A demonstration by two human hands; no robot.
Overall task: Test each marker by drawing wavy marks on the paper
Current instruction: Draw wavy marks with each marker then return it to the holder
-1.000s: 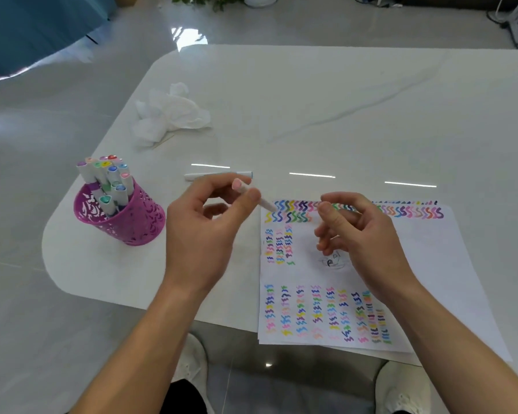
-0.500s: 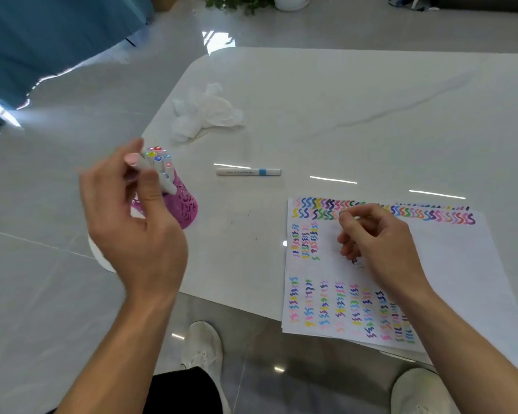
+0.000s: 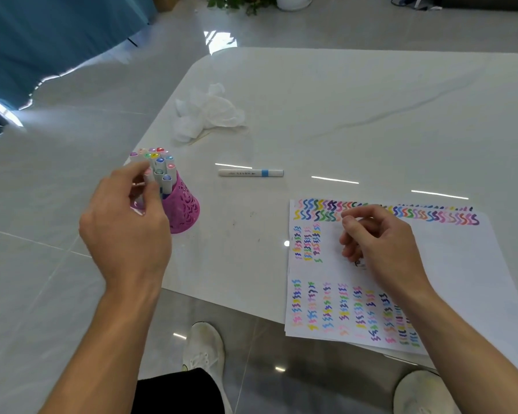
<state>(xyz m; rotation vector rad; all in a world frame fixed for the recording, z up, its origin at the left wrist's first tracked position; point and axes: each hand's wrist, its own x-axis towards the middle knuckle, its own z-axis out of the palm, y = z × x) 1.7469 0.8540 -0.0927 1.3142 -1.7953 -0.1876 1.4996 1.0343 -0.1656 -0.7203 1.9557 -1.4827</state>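
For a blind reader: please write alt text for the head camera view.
The left hand puts a marker into a pink holder full of markers; the right hand rests on paper covered with wavy marks. One marker lies apart.

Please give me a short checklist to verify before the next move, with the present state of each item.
1. Left hand holds a marker at the pink cup: ok; fingers pinch a white barrel at the cup's mouth.
2. Room in the cup for that marker: cannot tell; the capped markers stand close together.
3. Cup stands upright on the table: ok, though it is near the table's edge.
4. Right hand steadies the paper: ok; it rests on the sheet.
5. Free space on the paper for new marks: ok; the right part is blank.
6. Loose blue-banded marker is capped: cannot tell.
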